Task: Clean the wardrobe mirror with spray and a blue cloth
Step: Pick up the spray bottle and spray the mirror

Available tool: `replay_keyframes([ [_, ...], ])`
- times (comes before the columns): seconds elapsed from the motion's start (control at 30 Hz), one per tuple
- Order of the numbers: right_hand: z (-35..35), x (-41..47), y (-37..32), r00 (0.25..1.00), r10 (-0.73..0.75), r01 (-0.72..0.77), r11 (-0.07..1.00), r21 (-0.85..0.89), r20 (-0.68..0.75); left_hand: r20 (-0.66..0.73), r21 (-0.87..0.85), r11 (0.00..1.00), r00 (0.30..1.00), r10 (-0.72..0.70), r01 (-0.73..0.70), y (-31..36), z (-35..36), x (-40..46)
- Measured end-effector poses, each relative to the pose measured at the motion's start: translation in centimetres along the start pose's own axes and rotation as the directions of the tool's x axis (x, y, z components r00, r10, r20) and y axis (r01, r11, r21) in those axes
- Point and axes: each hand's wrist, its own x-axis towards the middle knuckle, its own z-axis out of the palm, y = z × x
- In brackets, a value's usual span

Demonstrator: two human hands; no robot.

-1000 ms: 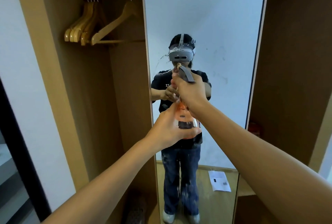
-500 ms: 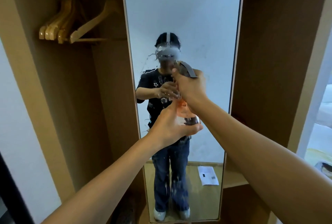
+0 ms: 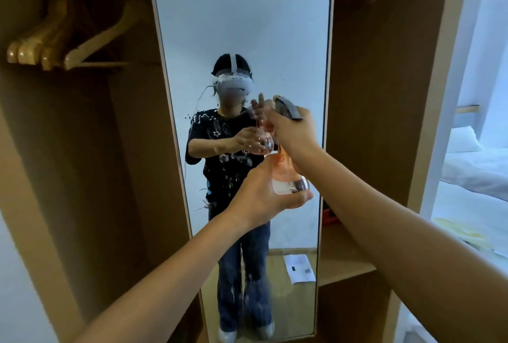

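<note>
Both hands grip bottle [image 3: 286,175]: right hand [image 3: 291,128] on trigger, left hand [image 3: 264,194] under base. Droplets [image 3: 231,161] at mirror [image 3: 247,35] centre, 9 o'clock of bottle; risk: overspray runs, streaks.

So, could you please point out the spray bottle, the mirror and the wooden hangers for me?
spray bottle [image 3: 288,182]: head view, on its clear pink lower body.
mirror [image 3: 247,29]: head view, on the upper glass.
wooden hangers [image 3: 41,43]: head view, on the bunched arms.

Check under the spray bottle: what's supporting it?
The left hand cups the base of the spray bottle from below, fingers curled round it. The right hand grips the neck at the trigger. The bottle's underside is covered by the left hand.
</note>
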Motion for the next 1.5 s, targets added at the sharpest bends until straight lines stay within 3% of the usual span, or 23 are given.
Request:
replay_keyframes([
  [0.33, -1.7, -0.1, 0.0, 0.995, -0.062, 0.060, 0.998, -0.028, -0.076, 0.044, -0.004, 1.000, 0.999, 0.020, -0.020, 0.2, 1.8, 1.2],
  [0.63, -4.7, 0.5, 0.2, 0.995, -0.054, 0.048, 0.997, -0.062, -0.089, 0.093, 0.014, 0.999, 0.995, 0.046, -0.047, 0.4, 3.6, 2.8],
  [1.17, -6.5, 0.9, 0.9, 0.980, -0.013, 0.019, 0.999, 0.030, -0.197, 0.127, 0.023, 0.997, 0.990, 0.066, -0.070, 1.1, 5.5, 3.7],
  [1.5, -7.2, 0.4, 2.5, 0.979, -0.008, 0.006, 1.000, -0.009, -0.205, 0.163, -0.012, 1.000, 0.986, 0.017, -0.016, 0.2, 7.2, 3.3],
])
